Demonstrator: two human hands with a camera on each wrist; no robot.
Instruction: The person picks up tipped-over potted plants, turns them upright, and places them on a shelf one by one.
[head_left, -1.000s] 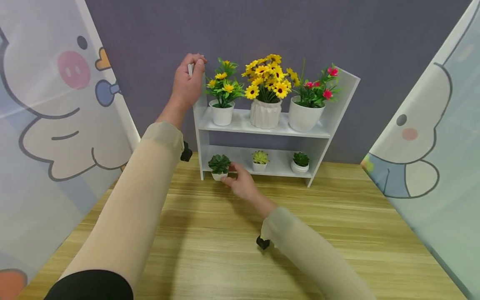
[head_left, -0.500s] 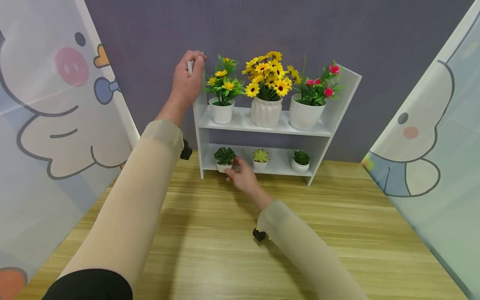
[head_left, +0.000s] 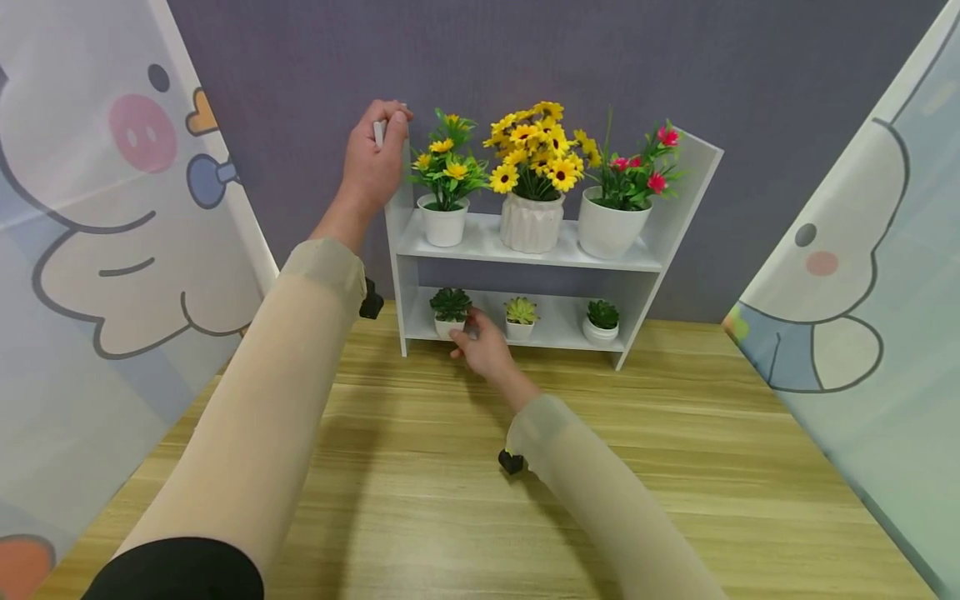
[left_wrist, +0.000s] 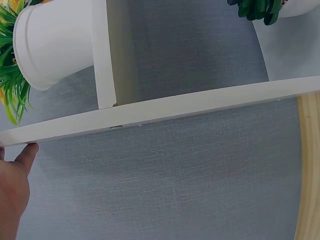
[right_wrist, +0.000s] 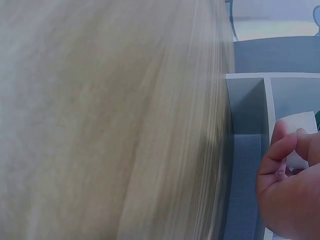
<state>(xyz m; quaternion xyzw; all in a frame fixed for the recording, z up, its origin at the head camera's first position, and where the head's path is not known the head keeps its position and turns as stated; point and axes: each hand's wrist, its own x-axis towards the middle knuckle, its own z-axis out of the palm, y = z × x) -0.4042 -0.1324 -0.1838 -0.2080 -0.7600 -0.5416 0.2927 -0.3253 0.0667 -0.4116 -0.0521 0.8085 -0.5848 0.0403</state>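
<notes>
With curled fingers my left hand grips the top of the left side panel of a white two-tier shelf. My right hand is at the lower tier's left end, thumb and fingers on the white pot of a dark green succulent. In the right wrist view those fingers pinch the pot, which stands upright within the shelf. To its right on the same tier are a light green succulent and another dark green succulent in a round white pot.
Three potted artificial flowers stand on the upper tier: a small yellow one, a fuller yellow one and a pink one. The shelf rests on a wooden table against a grey backdrop, with cartoon-print sheets at both sides.
My right hand has moved the dark green succulent from the lower tier's front edge back and slightly right onto the shelf. The left hand keeps its grip on the panel.
</notes>
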